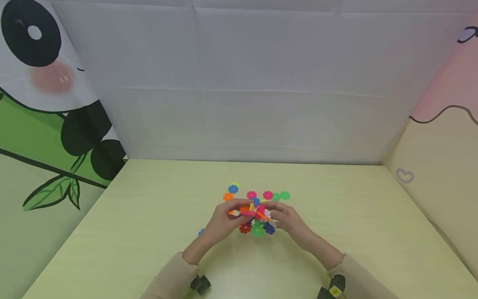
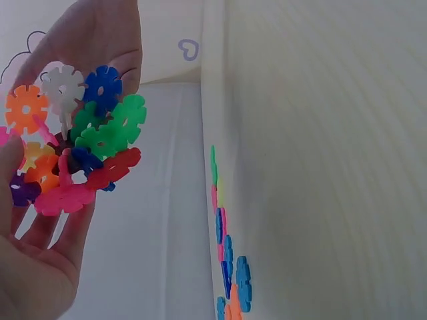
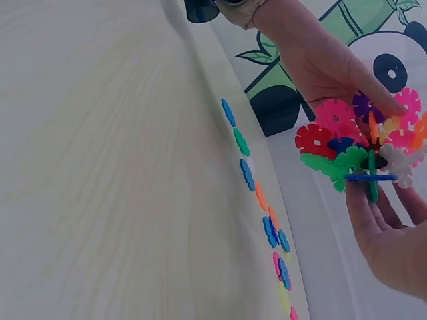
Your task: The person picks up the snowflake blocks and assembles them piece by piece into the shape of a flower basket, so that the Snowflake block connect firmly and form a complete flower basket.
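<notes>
Where both hands met above the desk (image 1: 130, 232), they held a cluster (image 1: 260, 212) of interlocked, notched discs between them, raised off the surface. The left hand (image 1: 222, 222) gripped the cluster from its left side, thumb on the near edge and fingers on the far one; the right hand (image 1: 289, 222) grasped it from its right side, fingers bent against the outer pieces. Red, pink, orange, purple, dark blue and whitish discs fanned out around the cluster's middle, with a green disc (image 1: 257, 229) on its near side.

Beyond the cluster, loose pieces lay on the desk. A blue disc (image 1: 233, 189) and an orange disc (image 1: 228, 197) sat past it to the left — a sliver of yellow showed behind the blue one. Two pink discs (image 1: 267, 194) lay almost straight beyond it, and two green discs (image 1: 285, 195) lay past it to the right. Another blue piece (image 1: 201, 231) was left of the cluster, partly hidden by the left wrist. Farther beyond the cluster, a white sheet (image 1: 239, 83) rose behind the desk.
</notes>
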Tool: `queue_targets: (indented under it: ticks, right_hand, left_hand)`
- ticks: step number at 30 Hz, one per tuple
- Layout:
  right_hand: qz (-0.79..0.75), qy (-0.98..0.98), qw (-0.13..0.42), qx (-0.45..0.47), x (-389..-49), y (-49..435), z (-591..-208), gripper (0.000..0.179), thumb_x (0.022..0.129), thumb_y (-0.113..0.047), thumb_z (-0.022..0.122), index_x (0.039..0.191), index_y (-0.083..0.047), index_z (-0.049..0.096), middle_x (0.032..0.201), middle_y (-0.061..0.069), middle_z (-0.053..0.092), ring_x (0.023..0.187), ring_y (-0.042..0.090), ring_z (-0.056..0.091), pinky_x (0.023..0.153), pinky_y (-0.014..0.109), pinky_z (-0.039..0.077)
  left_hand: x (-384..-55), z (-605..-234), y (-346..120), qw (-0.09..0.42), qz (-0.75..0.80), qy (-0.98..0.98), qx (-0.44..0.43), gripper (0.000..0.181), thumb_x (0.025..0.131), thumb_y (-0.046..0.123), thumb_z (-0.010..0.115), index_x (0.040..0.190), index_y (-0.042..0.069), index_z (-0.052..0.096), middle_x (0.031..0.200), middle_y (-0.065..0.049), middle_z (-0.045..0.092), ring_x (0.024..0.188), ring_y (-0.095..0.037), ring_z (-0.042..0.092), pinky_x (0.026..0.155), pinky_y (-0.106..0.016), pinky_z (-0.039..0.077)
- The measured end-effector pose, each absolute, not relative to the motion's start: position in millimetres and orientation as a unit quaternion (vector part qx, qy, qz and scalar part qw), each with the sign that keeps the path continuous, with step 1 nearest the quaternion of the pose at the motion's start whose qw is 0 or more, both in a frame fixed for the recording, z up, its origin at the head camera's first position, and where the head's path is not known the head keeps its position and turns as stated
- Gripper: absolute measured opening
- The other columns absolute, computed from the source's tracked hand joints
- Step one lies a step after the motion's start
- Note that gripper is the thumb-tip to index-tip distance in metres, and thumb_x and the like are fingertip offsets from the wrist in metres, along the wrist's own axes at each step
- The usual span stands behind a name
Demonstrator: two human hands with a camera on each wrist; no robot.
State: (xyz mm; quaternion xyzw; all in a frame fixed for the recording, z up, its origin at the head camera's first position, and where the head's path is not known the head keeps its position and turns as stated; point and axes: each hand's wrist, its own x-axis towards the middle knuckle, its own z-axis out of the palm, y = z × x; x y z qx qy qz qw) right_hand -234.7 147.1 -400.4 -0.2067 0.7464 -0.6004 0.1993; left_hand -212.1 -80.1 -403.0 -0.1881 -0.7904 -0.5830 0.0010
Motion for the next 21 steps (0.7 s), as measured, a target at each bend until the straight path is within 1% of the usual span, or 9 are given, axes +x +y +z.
queue_targets:
  ticks: [3, 5, 7, 10, 14, 18, 21]
  right_hand:
    - [-0.599, 0.75, 0.204, -0.191, -235, 147, -402, 0.046, 0.102, -0.031, 0.048, 0.133, 0.003, 0.055, 0.13, 0.017, 0.063, 0.113, 0.019, 0.062, 0.103, 0.051, 0.049]
    - [-0.6, 0.751, 0.205, -0.185, -235, 147, -403, 0.043, 0.1, -0.029, 0.054, 0.129, 0.003, 0.058, 0.123, 0.012, 0.069, 0.108, 0.015, 0.066, 0.102, 0.049, 0.051]
    - [-0.6, 0.751, 0.204, -0.183, -235, 146, -404, 0.042, 0.099, -0.028, 0.057, 0.127, 0.004, 0.059, 0.119, 0.009, 0.071, 0.105, 0.014, 0.067, 0.1, 0.046, 0.053]
    - [-0.606, 0.749, 0.194, -0.184, -235, 145, -404, 0.04, 0.097, -0.025, 0.062, 0.124, 0.005, 0.061, 0.119, 0.011, 0.07, 0.103, 0.012, 0.068, 0.097, 0.039, 0.055]
    - [-0.607, 0.753, 0.17, -0.191, -234, 143, -403, 0.038, 0.096, -0.021, 0.063, 0.123, 0.006, 0.062, 0.123, 0.019, 0.067, 0.103, 0.01, 0.066, 0.092, 0.028, 0.055]
    - [-0.605, 0.758, 0.151, -0.189, -234, 142, -404, 0.036, 0.095, -0.017, 0.065, 0.122, 0.006, 0.063, 0.124, 0.023, 0.065, 0.104, 0.012, 0.065, 0.088, 0.022, 0.056]
    - [-0.602, 0.764, 0.139, -0.187, -235, 141, -406, 0.034, 0.094, -0.016, 0.066, 0.121, 0.005, 0.064, 0.122, 0.025, 0.065, 0.105, 0.017, 0.067, 0.088, 0.02, 0.057]
  left_hand:
    - [-212, -405, -81, 0.0, -0.578, -0.792, -0.197, 0.038, 0.089, 0.004, 0.07, 0.126, 0.0, 0.063, 0.126, -0.021, 0.065, 0.108, -0.035, 0.067, 0.081, -0.024, 0.06]
    - [-212, -405, -83, -0.006, -0.576, -0.792, -0.199, 0.039, 0.089, 0.005, 0.071, 0.126, -0.001, 0.063, 0.126, -0.021, 0.065, 0.111, -0.037, 0.066, 0.082, -0.025, 0.06]
    - [-212, -406, -85, -0.015, -0.574, -0.795, -0.194, 0.04, 0.089, 0.006, 0.071, 0.127, 0.0, 0.063, 0.127, -0.021, 0.065, 0.112, -0.037, 0.065, 0.083, -0.027, 0.06]
    - [-212, -404, -89, -0.034, -0.566, -0.806, -0.17, 0.044, 0.088, 0.011, 0.073, 0.13, 0.002, 0.061, 0.129, -0.019, 0.064, 0.112, -0.035, 0.064, 0.085, -0.03, 0.061]
    - [-211, -401, -93, -0.072, -0.554, -0.818, -0.136, 0.053, 0.087, 0.02, 0.076, 0.135, 0.006, 0.058, 0.132, -0.016, 0.061, 0.113, -0.028, 0.062, 0.089, -0.036, 0.06]
    - [-209, -400, -93, -0.092, -0.553, -0.818, -0.13, 0.057, 0.087, 0.023, 0.075, 0.138, 0.006, 0.055, 0.135, -0.017, 0.058, 0.117, -0.03, 0.06, 0.093, -0.041, 0.059]
    - [-207, -401, -92, -0.088, -0.556, -0.816, -0.136, 0.056, 0.087, 0.024, 0.074, 0.137, 0.005, 0.055, 0.135, -0.018, 0.057, 0.118, -0.032, 0.06, 0.094, -0.043, 0.058]
